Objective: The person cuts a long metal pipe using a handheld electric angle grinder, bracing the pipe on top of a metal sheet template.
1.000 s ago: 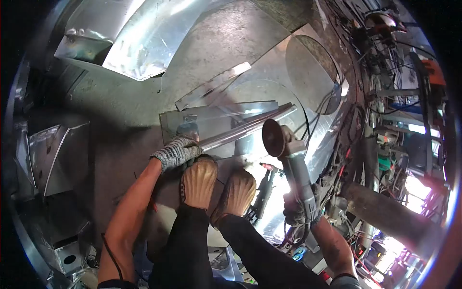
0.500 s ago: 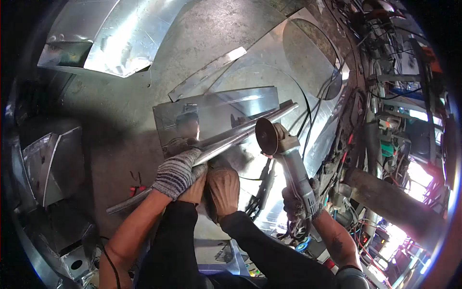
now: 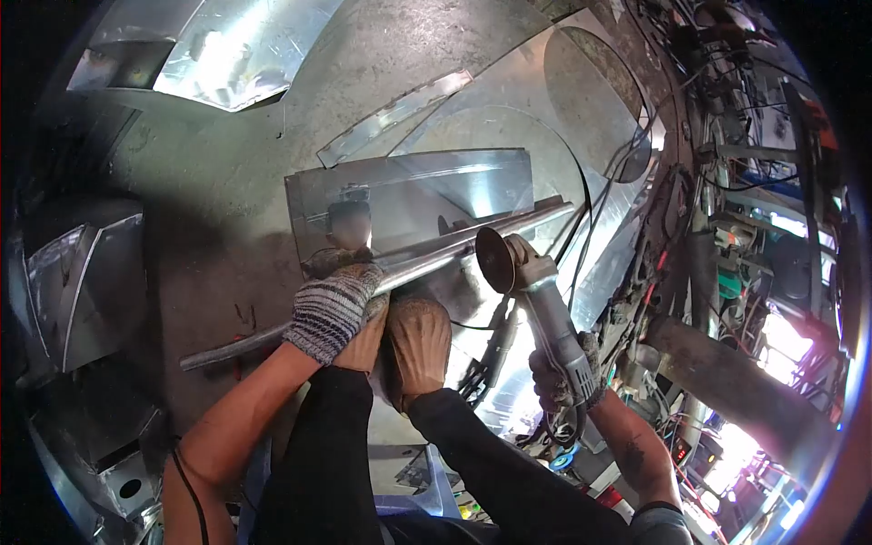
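My left hand (image 3: 336, 309), in a striped knit glove, is wrapped round a long round metal pipe (image 3: 436, 259). The pipe runs slantwise from lower left to upper right, across in front of my boots (image 3: 420, 343). My right hand (image 3: 565, 374), in a dark glove, grips the body of an angle grinder (image 3: 554, 318). The grinder's dark disc (image 3: 495, 260) faces the pipe close below its right part. Behind the pipe lies a bent sheet-metal panel (image 3: 413, 186) with a shiny face.
A narrow metal strip (image 3: 395, 118) and a large sheet with round cut-outs (image 3: 509, 91) lie on the concrete floor (image 3: 218, 191). Folded sheet-metal pieces stand at left (image 3: 86, 282). Black cables (image 3: 586, 218) cross the sheet; cluttered tools and a thick tube (image 3: 727, 377) fill the right side.
The pipe's lower left end has shifted left and up, and my left hand has moved slightly left with it. The grinder's disc has come a little left, closer to the pipe.
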`<action>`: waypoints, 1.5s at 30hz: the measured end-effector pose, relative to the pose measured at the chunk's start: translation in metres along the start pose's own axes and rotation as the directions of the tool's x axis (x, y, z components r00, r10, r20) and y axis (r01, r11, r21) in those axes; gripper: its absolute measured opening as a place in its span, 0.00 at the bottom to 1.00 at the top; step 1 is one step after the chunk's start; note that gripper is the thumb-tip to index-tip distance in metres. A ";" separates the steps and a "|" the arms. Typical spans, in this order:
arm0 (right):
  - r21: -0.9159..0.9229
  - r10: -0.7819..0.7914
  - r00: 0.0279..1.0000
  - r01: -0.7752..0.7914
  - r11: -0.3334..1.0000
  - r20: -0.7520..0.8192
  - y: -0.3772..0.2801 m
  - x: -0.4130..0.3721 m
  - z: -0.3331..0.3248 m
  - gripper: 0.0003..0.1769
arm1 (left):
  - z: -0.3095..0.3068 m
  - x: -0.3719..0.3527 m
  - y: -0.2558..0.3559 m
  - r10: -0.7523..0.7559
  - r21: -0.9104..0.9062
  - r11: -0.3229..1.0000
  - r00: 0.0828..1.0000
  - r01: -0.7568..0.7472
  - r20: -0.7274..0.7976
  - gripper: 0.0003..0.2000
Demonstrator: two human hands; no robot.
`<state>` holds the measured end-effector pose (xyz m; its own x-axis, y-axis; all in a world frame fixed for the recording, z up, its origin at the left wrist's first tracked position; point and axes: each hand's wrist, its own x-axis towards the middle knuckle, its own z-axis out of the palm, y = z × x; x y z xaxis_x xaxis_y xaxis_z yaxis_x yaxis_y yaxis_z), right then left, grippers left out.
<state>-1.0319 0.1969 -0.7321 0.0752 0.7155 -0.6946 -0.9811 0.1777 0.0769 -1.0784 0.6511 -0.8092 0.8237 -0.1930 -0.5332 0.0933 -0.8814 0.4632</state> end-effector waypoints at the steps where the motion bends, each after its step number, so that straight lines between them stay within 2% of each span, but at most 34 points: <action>1: 0.055 0.008 1.000 -0.009 0.998 0.006 0.000 0.000 0.002 0.51 | -0.001 -0.001 0.001 0.001 0.014 1.000 1.000 -0.001 -0.008 0.29; 3: 0.111 0.020 1.000 -0.021 0.994 0.011 -0.001 0.002 0.010 0.52 | 0.002 -0.002 0.000 -0.001 0.025 1.000 1.000 0.001 -0.015 0.28; 6: 0.169 0.073 0.986 -0.098 0.981 0.148 -0.005 0.007 0.019 0.51 | 0.007 -0.001 -0.004 0.026 0.066 0.998 0.997 -0.022 -0.069 0.27; 8: 0.064 0.017 0.996 -0.022 0.998 0.082 -0.007 0.006 0.024 0.50 | 0.003 -0.002 -0.002 0.011 0.008 1.000 0.999 -0.011 -0.038 0.27; 10: -0.002 0.007 0.998 -0.007 1.000 0.058 -0.008 0.008 0.023 0.49 | 0.018 0.002 -0.008 0.035 0.016 0.999 0.996 -0.034 -0.080 0.26; 12: 0.042 0.003 0.999 -0.001 0.999 -0.050 -0.008 0.005 0.025 0.50 | 0.021 0.004 -0.010 0.034 0.028 0.999 0.996 -0.032 -0.078 0.26; 16: 0.079 0.037 0.999 -0.034 0.996 -0.026 -0.007 0.005 0.023 0.50 | 0.015 0.001 -0.005 0.002 -0.003 1.000 0.998 -0.002 -0.068 0.26; 19: 0.174 0.072 0.990 -0.049 0.983 -0.123 -0.010 0.005 0.010 0.49 | 0.014 0.003 -0.004 0.024 0.037 0.999 0.995 -0.020 -0.095 0.23; 22: 0.063 0.073 0.994 -0.068 0.996 -0.076 -0.016 0.008 -0.002 0.49 | -0.002 -0.001 0.008 -0.019 0.043 0.999 0.998 0.021 -0.053 0.23; 24: 0.056 0.077 0.997 -0.075 0.996 -0.030 -0.019 0.012 -0.006 0.49 | -0.004 0.000 0.002 -0.037 0.014 0.999 0.999 0.037 -0.004 0.23; 26: 0.060 0.081 0.997 -0.081 0.995 0.006 -0.016 0.012 -0.011 0.49 | 0.010 0.001 -0.002 0.019 -0.037 0.999 0.989 -0.025 -0.149 0.20; 28: 0.097 0.104 0.993 -0.108 0.989 0.052 -0.015 0.009 -0.018 0.49 | 0.021 0.007 -0.006 0.019 -0.001 1.000 0.992 -0.019 -0.123 0.20; 30: 0.130 0.135 0.988 -0.145 0.981 0.082 -0.016 0.006 -0.028 0.50 | 0.039 0.014 -0.013 0.045 -0.010 0.999 0.976 -0.048 -0.213 0.20; 31: 0.111 0.118 0.993 -0.119 0.987 0.017 -0.016 0.003 -0.036 0.49 | 0.016 0.009 -0.007 0.044 -0.015 0.999 0.991 -0.046 -0.130 0.20; 34: 0.000 0.102 0.992 -0.102 0.995 -0.074 -0.020 0.003 -0.035 0.49 | 0.009 0.006 -0.003 -0.012 -0.019 1.000 0.998 0.011 -0.064 0.20; 36: 0.116 0.098 0.988 -0.111 0.987 0.116 -0.015 0.007 -0.043 0.49 | 0.003 0.006 -0.002 -0.007 -0.044 0.999 0.999 0.004 -0.049 0.21; 37: 0.119 0.096 0.989 -0.110 0.987 0.116 -0.014 0.006 -0.050 0.49 | -0.001 0.006 -0.001 -0.001 -0.064 0.998 0.999 -0.001 -0.038 0.22; 38: 0.076 0.020 1.000 -0.020 0.997 -0.001 -0.015 0.004 -0.056 0.49 | -0.005 0.005 0.001 -0.001 -0.064 0.998 0.999 -0.001 -0.037 0.22; 40: 0.024 -0.059 0.991 0.062 0.998 -0.117 -0.014 0.000 -0.069 0.49 | -0.010 0.003 0.004 -0.026 -0.055 0.998 1.000 0.026 0.012 0.20; 43: -0.002 -0.116 0.974 0.118 0.993 -0.197 -0.013 0.000 -0.087 0.49 | -0.012 -0.001 0.003 -0.004 -0.087 0.996 1.000 0.002 -0.029 0.20; 45: 0.093 -0.075 0.994 0.083 0.992 -0.077 -0.015 0.004 -0.096 0.43 | -0.005 0.001 0.002 -0.013 -0.081 0.997 0.999 0.009 -0.040 0.20</action>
<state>-1.0339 0.1320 -0.8047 0.1350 0.6456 -0.7516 -0.9507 0.2981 0.0853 -1.0744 0.6519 -0.8053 0.8442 -0.1643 -0.5102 0.1462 -0.8451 0.5142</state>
